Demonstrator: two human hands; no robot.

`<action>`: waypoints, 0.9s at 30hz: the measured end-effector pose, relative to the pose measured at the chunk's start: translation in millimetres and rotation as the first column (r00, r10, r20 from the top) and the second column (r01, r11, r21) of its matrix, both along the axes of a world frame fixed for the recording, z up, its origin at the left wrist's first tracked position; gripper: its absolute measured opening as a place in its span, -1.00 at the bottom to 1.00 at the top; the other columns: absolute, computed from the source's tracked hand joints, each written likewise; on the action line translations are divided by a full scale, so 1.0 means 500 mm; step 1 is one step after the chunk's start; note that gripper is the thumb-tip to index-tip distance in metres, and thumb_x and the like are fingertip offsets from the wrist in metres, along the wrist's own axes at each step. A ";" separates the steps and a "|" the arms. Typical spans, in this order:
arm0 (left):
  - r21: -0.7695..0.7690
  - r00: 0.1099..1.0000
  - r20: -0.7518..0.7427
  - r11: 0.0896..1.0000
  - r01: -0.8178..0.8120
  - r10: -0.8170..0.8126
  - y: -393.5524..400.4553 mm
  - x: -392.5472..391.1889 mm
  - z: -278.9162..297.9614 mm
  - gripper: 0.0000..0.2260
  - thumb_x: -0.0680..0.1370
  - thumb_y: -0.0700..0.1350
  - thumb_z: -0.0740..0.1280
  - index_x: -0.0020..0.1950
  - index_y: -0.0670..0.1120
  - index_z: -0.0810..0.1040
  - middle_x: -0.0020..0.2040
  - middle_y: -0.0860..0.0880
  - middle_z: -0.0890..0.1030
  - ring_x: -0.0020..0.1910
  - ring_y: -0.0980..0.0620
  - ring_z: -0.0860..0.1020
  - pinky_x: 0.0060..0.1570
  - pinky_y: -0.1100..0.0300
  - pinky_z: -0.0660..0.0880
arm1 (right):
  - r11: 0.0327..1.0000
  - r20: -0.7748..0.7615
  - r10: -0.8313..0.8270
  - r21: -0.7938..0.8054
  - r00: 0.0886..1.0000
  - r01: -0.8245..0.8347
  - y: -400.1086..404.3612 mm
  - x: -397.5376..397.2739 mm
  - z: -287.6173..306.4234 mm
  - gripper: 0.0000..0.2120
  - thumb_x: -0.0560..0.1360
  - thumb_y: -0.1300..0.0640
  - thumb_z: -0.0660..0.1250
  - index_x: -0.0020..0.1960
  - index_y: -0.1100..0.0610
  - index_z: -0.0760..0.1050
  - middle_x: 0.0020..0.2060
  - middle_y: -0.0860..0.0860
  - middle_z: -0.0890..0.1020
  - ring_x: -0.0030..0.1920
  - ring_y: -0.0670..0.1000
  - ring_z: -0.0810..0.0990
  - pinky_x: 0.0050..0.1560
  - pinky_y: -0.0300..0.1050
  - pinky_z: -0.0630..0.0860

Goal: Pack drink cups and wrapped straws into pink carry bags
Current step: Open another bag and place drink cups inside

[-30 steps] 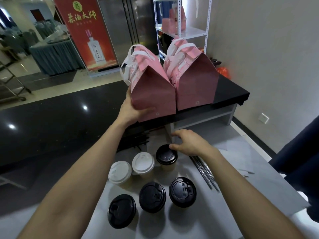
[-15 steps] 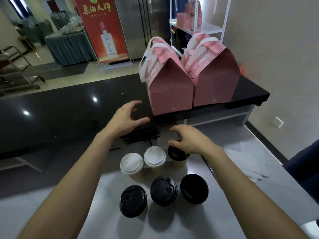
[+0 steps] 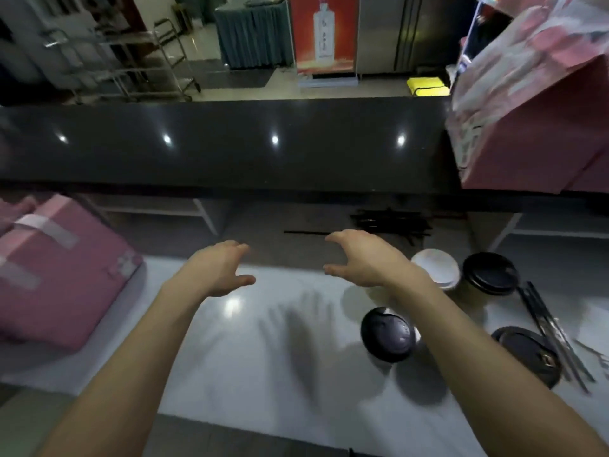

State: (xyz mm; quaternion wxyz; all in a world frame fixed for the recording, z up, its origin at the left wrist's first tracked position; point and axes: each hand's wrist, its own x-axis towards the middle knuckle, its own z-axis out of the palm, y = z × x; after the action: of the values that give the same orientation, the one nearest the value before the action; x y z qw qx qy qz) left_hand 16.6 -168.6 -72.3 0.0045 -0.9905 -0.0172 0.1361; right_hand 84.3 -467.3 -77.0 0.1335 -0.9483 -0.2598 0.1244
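Note:
My left hand (image 3: 220, 270) and my right hand (image 3: 364, 258) hover side by side over the grey worktop (image 3: 250, 351), fingers loosely spread, holding nothing. A stack of flat pink carry bags (image 3: 56, 275) lies at the left. Packed pink carry bags (image 3: 540, 120) stand on the black counter (image 3: 230, 143) at the right. Right of my right hand stand a white-lidded cup (image 3: 436, 267) and black-lidded cups (image 3: 389, 334), (image 3: 491, 273), (image 3: 527, 354). Black wrapped straws (image 3: 392, 222) lie in a pile under the counter's edge.
Long dark straws or sticks (image 3: 553, 331) lie at the right edge of the worktop. Beyond the counter are a red banner (image 3: 324, 31), a metal trolley (image 3: 131, 61) and a yellow object (image 3: 428, 86) on the floor.
The view has swung left. My left hand let go of the pink bag on the counter and my right hand left the black-lidded cup; both now hover empty left of the cups.

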 end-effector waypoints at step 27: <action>-0.251 0.851 0.504 0.968 -0.021 0.150 0.847 -0.280 0.189 -0.80 0.63 0.08 0.43 0.25 0.15 0.66 0.11 0.12 0.69 0.10 0.03 0.67 0.14 -0.08 0.61 | 0.943 0.069 -0.179 0.296 0.981 0.151 1.019 -0.228 0.119 -0.36 0.63 -0.39 0.26 0.42 0.12 0.45 0.14 0.08 0.65 0.05 0.13 0.62 -0.05 0.08 0.53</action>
State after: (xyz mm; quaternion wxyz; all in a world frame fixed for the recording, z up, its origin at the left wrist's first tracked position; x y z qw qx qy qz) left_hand -123.1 254.8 22.0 -0.1244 -0.9820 -0.0457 -0.1348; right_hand -29.5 42.1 -17.5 0.2681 -0.9418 -0.2008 0.0283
